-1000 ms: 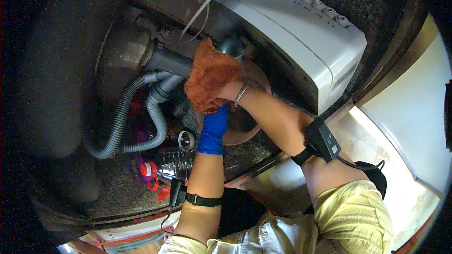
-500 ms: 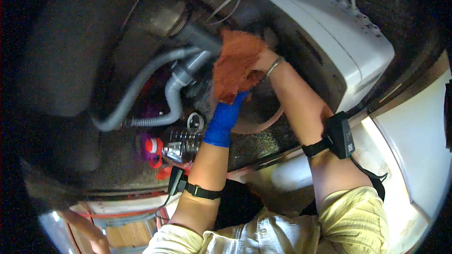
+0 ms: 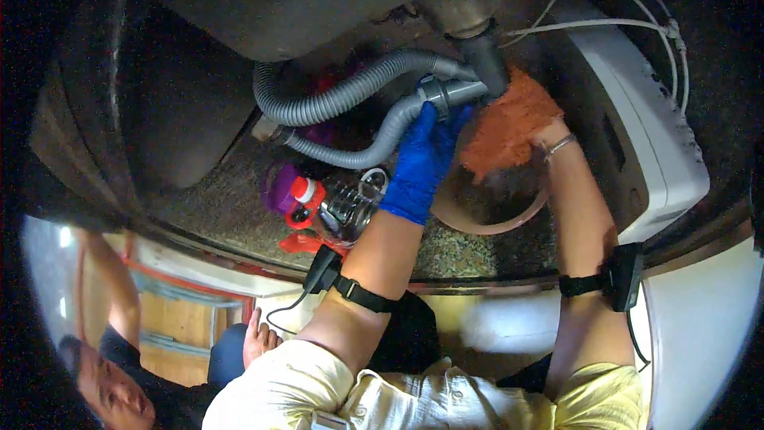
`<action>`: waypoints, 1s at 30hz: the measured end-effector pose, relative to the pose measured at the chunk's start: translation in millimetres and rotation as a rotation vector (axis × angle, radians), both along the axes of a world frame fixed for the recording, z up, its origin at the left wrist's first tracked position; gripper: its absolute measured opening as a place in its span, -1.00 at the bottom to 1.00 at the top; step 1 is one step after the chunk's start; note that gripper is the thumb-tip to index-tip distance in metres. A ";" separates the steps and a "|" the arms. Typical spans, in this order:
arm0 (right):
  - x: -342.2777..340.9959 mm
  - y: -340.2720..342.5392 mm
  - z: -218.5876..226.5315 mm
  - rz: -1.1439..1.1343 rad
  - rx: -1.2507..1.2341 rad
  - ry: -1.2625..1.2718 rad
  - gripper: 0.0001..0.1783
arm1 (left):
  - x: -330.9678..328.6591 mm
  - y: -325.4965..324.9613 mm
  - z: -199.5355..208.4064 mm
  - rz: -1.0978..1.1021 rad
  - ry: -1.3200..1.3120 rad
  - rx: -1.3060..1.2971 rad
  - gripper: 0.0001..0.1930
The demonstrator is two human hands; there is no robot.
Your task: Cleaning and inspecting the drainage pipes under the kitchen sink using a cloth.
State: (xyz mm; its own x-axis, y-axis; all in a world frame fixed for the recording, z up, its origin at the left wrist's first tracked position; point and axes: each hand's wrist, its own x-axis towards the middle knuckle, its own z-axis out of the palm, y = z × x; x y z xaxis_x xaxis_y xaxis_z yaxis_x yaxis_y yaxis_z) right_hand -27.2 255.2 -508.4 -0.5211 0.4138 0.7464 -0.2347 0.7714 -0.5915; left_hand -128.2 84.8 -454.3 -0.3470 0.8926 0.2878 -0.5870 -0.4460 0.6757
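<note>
My left hand (image 3: 422, 161), in a blue glove, is closed around the grey drain pipe (image 3: 446, 94) at its ribbed collar. My right hand (image 3: 549, 134) is bare, with a bracelet at the wrist, and grips an orange cloth (image 3: 509, 123). This cloth hides most of its fingers and lies against the dark elbow fitting (image 3: 484, 60) below the sink drain (image 3: 461, 12). A grey corrugated hose (image 3: 334, 103) loops leftward from the same fitting. Behind the cloth and my right hand is a round basin (image 3: 497, 227), only its rim showing.
A white box-shaped appliance (image 3: 637, 111) with cables (image 3: 589, 24) stands on the right. Left of my forearm lie a clear plastic bottle (image 3: 346, 207) with a red cap and a purple item (image 3: 280, 191). Another person (image 3: 119, 382) is at the lower left, outside the cabinet.
My left hand has gone from the orange cloth to the grey pipe. My right hand keeps the cloth, now beside the elbow fitting. The view has shifted, bringing more of the other person in.
</note>
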 end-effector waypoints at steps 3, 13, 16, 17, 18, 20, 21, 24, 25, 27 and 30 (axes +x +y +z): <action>1.8 -5.7 -5.2 -0.195 0.153 0.095 -0.28 | 0.3 2.4 -9.2 0.055 0.057 -0.093 -0.55; 10.1 -46.2 49.2 -0.250 -0.185 -0.335 -0.43 | -20.5 -10.6 -3.0 0.088 0.149 -0.054 -0.49; 10.3 -38.8 37.3 -0.217 -0.139 -0.254 -0.43 | 2.5 -10.6 3.9 0.158 0.238 -0.076 -0.44; 10.1 -36.4 36.0 -0.202 -0.125 -0.222 -0.43 | 7.3 -11.1 9.0 0.168 0.269 -0.060 -0.42; 8.2 -34.9 34.6 -0.185 -0.108 -0.188 -0.43 | 8.9 -10.8 9.6 0.181 0.302 -0.040 -0.41; 6.5 -29.7 32.0 -0.179 -0.095 -0.157 -0.43 | 5.4 -11.7 7.0 0.126 0.348 -0.062 -0.38; 6.7 -24.0 32.2 -0.150 0.093 -0.150 -0.44 | 4.7 -11.1 4.9 0.122 0.311 -0.081 -0.38; -4.3 -26.9 38.3 -0.117 0.180 -0.117 -0.44 | -4.4 -11.9 8.7 0.125 0.303 -0.109 -0.35; -3.9 -27.4 39.3 -0.125 0.083 -0.104 -0.44 | -5.8 -10.2 8.0 0.120 0.319 -0.111 -0.33; -0.4 -32.9 40.0 -0.206 0.073 -0.162 -0.44 | -10.9 -9.7 4.5 0.164 0.361 -0.144 -0.30; 7.5 -60.0 60.3 -0.262 -0.015 -0.238 -0.47 | -22.1 -19.3 4.8 0.245 0.398 -0.188 -0.27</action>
